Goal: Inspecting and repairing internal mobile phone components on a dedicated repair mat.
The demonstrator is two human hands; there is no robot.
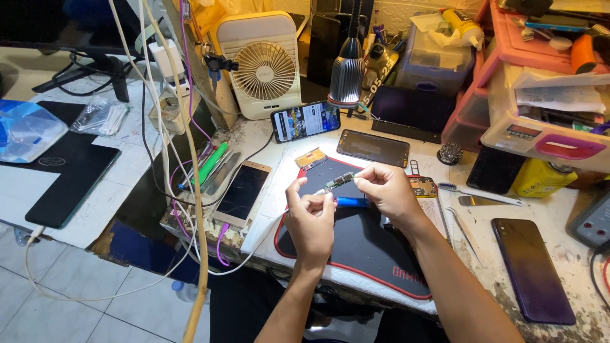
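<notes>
Board (341,182) pinched in my right hand (387,194) above mat (356,244) | left hand (309,219) fingers clamped on blue tool (351,202), steadying it under lamp (347,71)

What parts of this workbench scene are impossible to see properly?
Head view:
- Circuit board: parts too small to make out; right hand covers one end.
- Blue tool: its tip is hidden behind the left hand.
- Black mat: middle covered by both forearms.
- Purple phone: face down, screen hidden.
</notes>
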